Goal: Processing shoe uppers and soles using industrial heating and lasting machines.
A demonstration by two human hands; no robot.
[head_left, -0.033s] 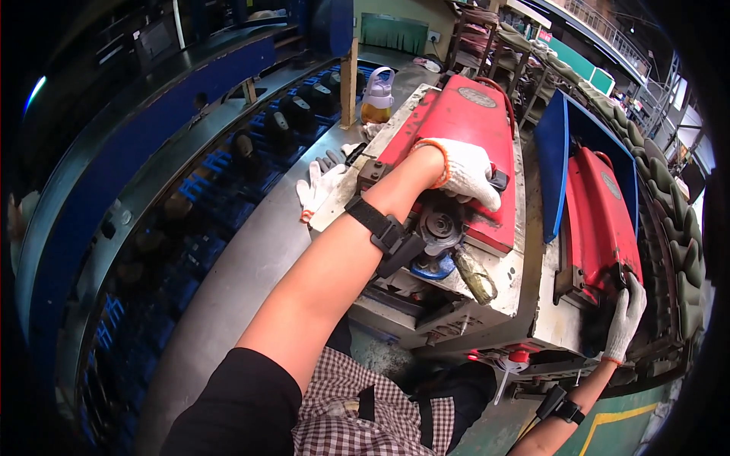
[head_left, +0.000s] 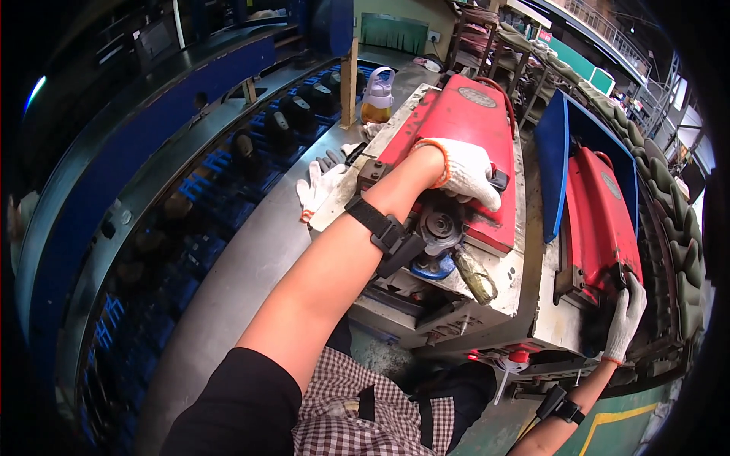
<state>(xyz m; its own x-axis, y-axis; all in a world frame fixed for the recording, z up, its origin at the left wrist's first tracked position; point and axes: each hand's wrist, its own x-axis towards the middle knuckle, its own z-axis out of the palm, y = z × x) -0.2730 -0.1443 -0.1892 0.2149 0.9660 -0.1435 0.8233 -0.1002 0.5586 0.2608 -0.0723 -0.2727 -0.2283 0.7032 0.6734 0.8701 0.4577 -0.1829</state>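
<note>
My left hand (head_left: 468,175), in a white knit glove with an orange cuff, reaches across the near red machine cover (head_left: 479,125). Its fingers curl round a black handle (head_left: 499,181) at the cover's front part; the fingertips are partly hidden. To the right, my right hand (head_left: 626,315), gloved alike, closes on a similar black handle (head_left: 623,273) at the lower end of a second red cover (head_left: 604,205). Below my left hand sit a grey round metal fitting (head_left: 441,223) and a clear, greenish plastic-looking piece (head_left: 474,275).
Loose work gloves (head_left: 321,188) lie on the metal bench (head_left: 251,251) at the left, near a bottle of amber liquid (head_left: 377,95). Blue panels (head_left: 553,163) flank the second cover. Dark shoe-like items (head_left: 298,114) stand on blue racks. Several green padded pieces (head_left: 669,182) line the right.
</note>
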